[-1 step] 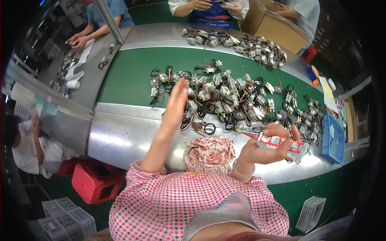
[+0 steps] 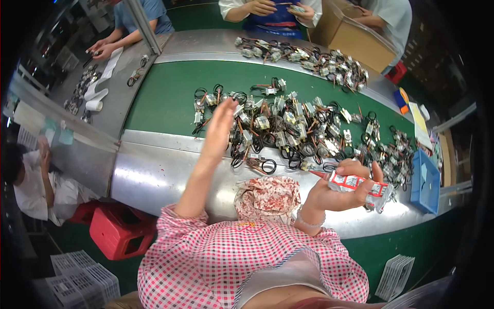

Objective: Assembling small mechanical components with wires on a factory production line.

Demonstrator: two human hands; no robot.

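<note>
My left hand (image 2: 220, 129) reaches over the near left side of a heap of small wired parts (image 2: 288, 121), fingers stretched out and nothing in them. The parts are pale metal blocks with coiled black cables and reddish-brown wires. In my right hand (image 2: 337, 193) is a soft silver tube (image 2: 355, 186) with red markings, its red pointed nozzle (image 2: 319, 174) aimed left. Below the heap, a crumpled, red-stained cloth (image 2: 268, 198) lies on the metal edge between my arms.
The heap lies on a green belt (image 2: 170, 92) inside metal rims. More wired parts (image 2: 309, 59) line the far ledge. At right stands a blue bin (image 2: 425, 183); a red stool (image 2: 121, 232) is at lower left. Co-workers sit around, one by a cardboard box (image 2: 355, 41).
My left hand has shifted slightly left. My right hand keeps its hold on the tube, almost unmoved.
</note>
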